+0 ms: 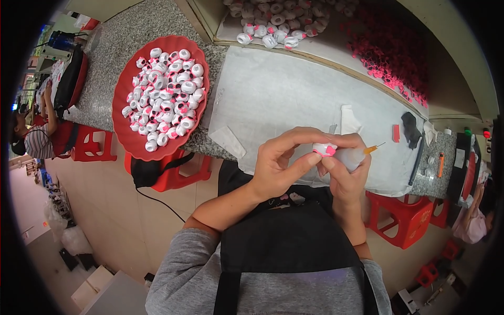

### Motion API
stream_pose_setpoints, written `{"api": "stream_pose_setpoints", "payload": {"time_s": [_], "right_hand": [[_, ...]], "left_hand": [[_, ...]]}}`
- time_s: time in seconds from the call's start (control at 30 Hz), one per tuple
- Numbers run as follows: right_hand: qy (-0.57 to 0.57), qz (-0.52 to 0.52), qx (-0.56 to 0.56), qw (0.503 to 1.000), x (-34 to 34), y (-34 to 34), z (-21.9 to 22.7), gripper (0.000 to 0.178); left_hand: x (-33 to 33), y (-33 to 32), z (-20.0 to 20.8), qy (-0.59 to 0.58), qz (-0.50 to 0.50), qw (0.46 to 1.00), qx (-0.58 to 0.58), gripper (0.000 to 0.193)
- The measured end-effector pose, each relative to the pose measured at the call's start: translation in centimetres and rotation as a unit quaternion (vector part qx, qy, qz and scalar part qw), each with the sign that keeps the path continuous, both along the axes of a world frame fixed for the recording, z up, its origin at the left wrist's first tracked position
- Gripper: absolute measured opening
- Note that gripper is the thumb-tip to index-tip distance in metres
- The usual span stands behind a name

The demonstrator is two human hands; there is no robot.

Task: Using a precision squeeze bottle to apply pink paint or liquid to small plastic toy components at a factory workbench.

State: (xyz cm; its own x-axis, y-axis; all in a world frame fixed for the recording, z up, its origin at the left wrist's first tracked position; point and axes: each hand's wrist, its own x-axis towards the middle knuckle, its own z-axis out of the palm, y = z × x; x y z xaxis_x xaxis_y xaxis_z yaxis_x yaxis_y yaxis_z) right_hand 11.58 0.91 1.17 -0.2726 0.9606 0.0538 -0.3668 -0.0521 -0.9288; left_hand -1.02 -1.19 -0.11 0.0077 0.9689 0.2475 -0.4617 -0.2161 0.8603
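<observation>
My left hand [283, 164] pinches a small white-and-pink moulded piece [324, 150] between thumb and forefinger; right thumb tip is at its near right edge. Right hand [350, 185] also has a translucent squeeze bottle [350, 158] clasped against the palm side, so that grip is closed round it.

Key relation, I'd judge: bottle lies just right of the piece, long axis running roughly sideways, and its orange nozzle [370, 149] with thin needle [382, 143] points right and slightly up, away from the piece. Business end is on the wrong side; the bottle would need a swing round for needle and piece to face each other. Piece sits between both hands, the left having the main hold, as far as I can tell.

Both hands are up over the near edge of the white sheet [278, 89] on the bench [105, 58]. Red scalloped tray [119, 100] of similar pieces: well left, nearer the left hand. Pink parts heap [386, 73]: shelf, upper right.
</observation>
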Motion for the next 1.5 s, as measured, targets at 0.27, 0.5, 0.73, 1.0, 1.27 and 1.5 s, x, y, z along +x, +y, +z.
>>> {"api": "stream_pose_setpoints", "payload": {"time_s": [0.27,0.5,0.73,1.0,1.27,1.5], "right_hand": [[0.016,0.041,-0.015,0.999,0.3,0.6,0.6,0.023],[0.063,0.078,-0.039,0.994,0.9,0.8,-0.1,0.026],[0.010,0.060,-0.033,0.998,0.5,0.8,0.2,0.025],[-0.007,0.021,-0.059,0.998,0.3,0.7,0.1,0.025],[-0.018,0.047,-0.119,0.992,0.5,1.6,0.3,0.030],[0.001,0.059,-0.140,0.988,-0.4,1.6,-0.3,0.030]], "left_hand": [[-0.4,0.2,-0.2,0.004,-0.020,1.000,0.018,0.023],[-0.5,0.3,-0.2,0.029,-0.037,0.998,0.049,0.025],[-0.1,0.4,-0.5,-0.091,-0.036,0.995,-0.024,0.023],[0.0,0.4,0.3,-0.032,-0.028,0.997,-0.064,0.022],[0.2,1.3,-1.4,-0.376,-0.145,0.884,-0.236,0.018],[-0.3,1.0,-0.5,-0.358,-0.115,0.908,-0.183,0.018]]}}
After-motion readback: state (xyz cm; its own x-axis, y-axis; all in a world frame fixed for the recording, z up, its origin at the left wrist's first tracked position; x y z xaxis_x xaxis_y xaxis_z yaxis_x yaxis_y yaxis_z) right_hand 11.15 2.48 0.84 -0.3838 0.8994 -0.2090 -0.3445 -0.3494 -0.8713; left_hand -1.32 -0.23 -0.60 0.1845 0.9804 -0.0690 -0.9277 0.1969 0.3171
